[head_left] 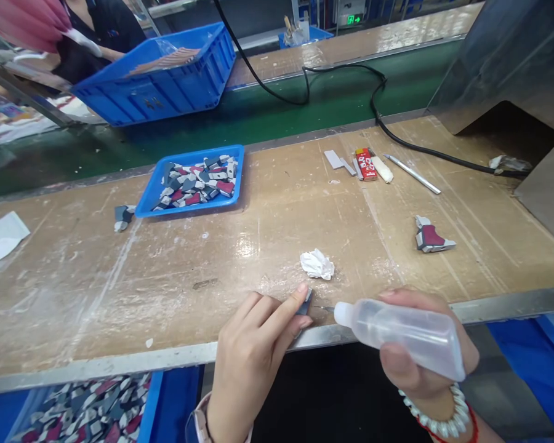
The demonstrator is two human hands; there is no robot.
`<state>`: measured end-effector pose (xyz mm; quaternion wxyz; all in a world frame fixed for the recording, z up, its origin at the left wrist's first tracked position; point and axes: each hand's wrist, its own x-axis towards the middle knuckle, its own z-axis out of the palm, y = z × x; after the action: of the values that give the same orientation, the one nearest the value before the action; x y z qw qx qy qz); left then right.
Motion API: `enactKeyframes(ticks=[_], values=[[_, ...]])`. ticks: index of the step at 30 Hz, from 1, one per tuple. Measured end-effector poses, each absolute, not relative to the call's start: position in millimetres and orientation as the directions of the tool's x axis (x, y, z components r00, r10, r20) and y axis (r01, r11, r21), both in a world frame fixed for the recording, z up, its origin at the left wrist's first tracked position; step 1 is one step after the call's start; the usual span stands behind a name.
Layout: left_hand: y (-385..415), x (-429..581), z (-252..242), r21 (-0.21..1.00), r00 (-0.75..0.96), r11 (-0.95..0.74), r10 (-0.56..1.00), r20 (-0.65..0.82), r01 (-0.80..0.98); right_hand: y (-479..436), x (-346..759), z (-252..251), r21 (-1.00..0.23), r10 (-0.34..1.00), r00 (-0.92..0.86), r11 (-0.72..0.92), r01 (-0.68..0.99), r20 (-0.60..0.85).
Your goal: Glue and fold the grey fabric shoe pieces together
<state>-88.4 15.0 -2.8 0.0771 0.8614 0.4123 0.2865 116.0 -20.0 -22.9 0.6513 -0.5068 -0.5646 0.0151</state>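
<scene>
Near the front edge of the bench, my left hand (258, 338) pinches a small dark grey piece (306, 303), mostly covered by the fingers. My right hand (425, 344) is wrapped round a translucent squeeze bottle (406, 332) with a white cap, lying nearly level. Its thin needle tip points left and ends just beside the grey piece; I cannot tell whether they touch. Just beyond the fingers lies a crumpled white tissue (317, 264). A grey and maroon piece (430, 237) rests farther to the right, and another grey piece (124, 217) lies at left.
A shallow blue tray (189, 210) holds many grey, white and maroon pieces. A craft knife (413, 174) and a red packet (366, 165) lie at the back right, near a black cable (410, 146). Behind, a person stands by a large blue crate (161, 98). A metal housing (493, 67) stands right.
</scene>
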Motion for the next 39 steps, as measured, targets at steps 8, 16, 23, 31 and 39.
enactKeyframes(ticks=[8,16,23,31,39], values=[[18,-93,-2,0.407,0.507,-0.637,0.769,0.388,0.654,-12,114,-8,-0.492,0.567,0.073,0.636,0.594,0.821],[24,-96,-2,0.427,0.519,-0.651,0.759,0.394,0.628,-7,111,4,-0.433,0.55,-0.021,0.679,0.594,0.835],[24,-95,-3,0.412,0.519,-0.656,0.754,0.402,0.633,-10,112,5,-0.421,0.553,-0.05,0.687,0.592,0.832],[23,-95,-3,0.413,0.515,-0.652,0.757,0.404,0.635,-11,112,4,-0.374,0.517,-0.054,0.682,0.628,0.854],[23,-96,-9,0.401,0.501,-0.67,0.738,0.452,0.624,-18,115,-18,-0.463,0.49,0.105,0.702,0.541,0.865]])
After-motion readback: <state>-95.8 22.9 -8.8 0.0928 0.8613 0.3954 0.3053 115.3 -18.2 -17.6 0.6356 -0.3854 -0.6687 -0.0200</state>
